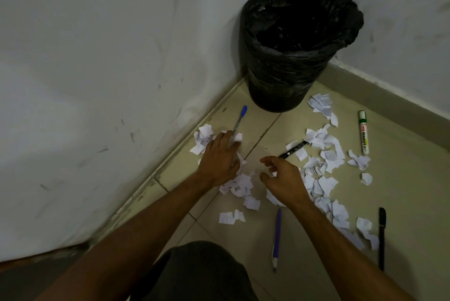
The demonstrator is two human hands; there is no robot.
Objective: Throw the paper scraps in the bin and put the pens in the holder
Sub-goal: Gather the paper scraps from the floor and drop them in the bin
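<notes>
White paper scraps (323,152) lie scattered over the tiled floor in front of a bin lined with a black bag (297,42) in the corner. My left hand (220,157) lies flat with straight fingers on a clump of scraps (203,138) near the wall. My right hand (283,178) hovers over more scraps, fingers loosely curled, holding nothing I can see. A blue-capped pen (239,121) lies just beyond my left fingers. A black marker (293,149), a white-and-green whiteboard marker (363,132), a purple pen (277,237) and a black pen (381,237) lie among the scraps. No pen holder is in view.
White walls (97,57) meet behind the bin, with a skirting strip (389,103) along the right wall. My knee in dark cloth (199,274) fills the lower middle. Bare tile shows at the lower right.
</notes>
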